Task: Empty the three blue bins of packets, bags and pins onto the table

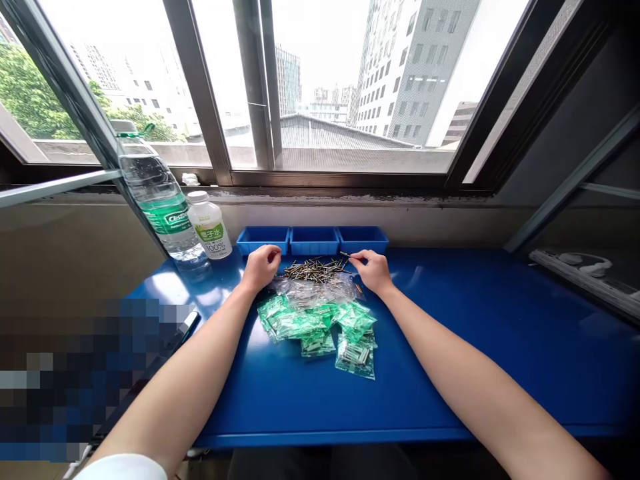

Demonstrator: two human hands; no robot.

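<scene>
My right hand (373, 272) pinches a small, thin metal pin-like piece (345, 254) between thumb and fingertips, in front of the right blue bin. Curled and closed, my left hand (261, 268) is by the left end of the pile; whatever its fingers hold, if anything, is hidden. Between the hands lies a heap of thin metal pieces (316, 270), brass and dark in tone, too small to name surely. They rest partly on clear plastic bags (313, 291). Nearer to me are several green-tinted plastic packets (300, 323), some showing metal pieces inside.
Three blue bins (314, 241) stand in a row against the wall, behind the heap. A large water bottle (159, 193) and a small white bottle (210, 227) are at the back left of the blue table (480, 347). A window (340, 87) is behind.
</scene>
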